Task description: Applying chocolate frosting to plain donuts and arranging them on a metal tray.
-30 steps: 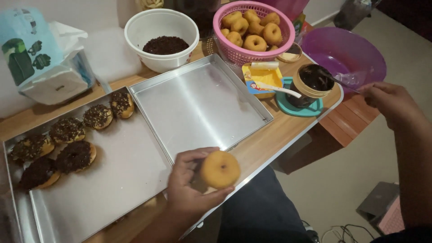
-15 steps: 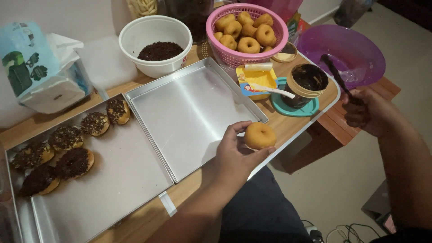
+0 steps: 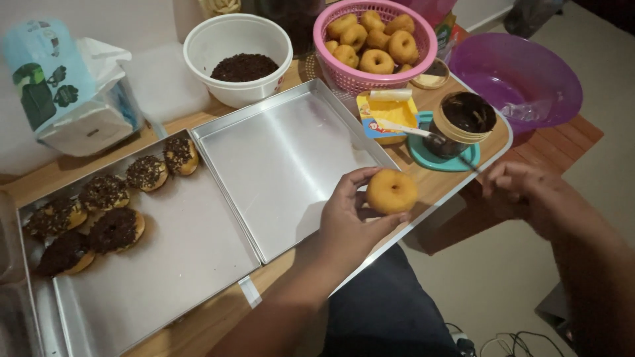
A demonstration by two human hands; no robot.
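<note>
My left hand (image 3: 347, 221) holds a plain golden donut (image 3: 391, 190) by its edge, over the right rim of the right-hand metal tray (image 3: 284, 158). My right hand (image 3: 526, 192) hovers off the table's edge, blurred, with its fingers curled on a thin dark utensil (image 3: 471, 162). The utensil points toward an open jar of dark chocolate spread (image 3: 466, 118), which stands on a teal lid (image 3: 426, 153). Several chocolate-sprinkled donuts (image 3: 112, 228) lie in the left-hand metal tray (image 3: 165, 277).
A pink basket (image 3: 331, 73) of plain donuts and a white bowl of chocolate sprinkles (image 3: 243, 66) stand at the back. A yellow spread pack (image 3: 383, 114) lies by the jar, a purple bowl (image 3: 522, 79) at far right, and a tissue pack (image 3: 66, 99) at back left.
My left hand has carried the plain donut right and up, from the near table edge toward the jar. My right hand has come down and left from the purple bowl.
</note>
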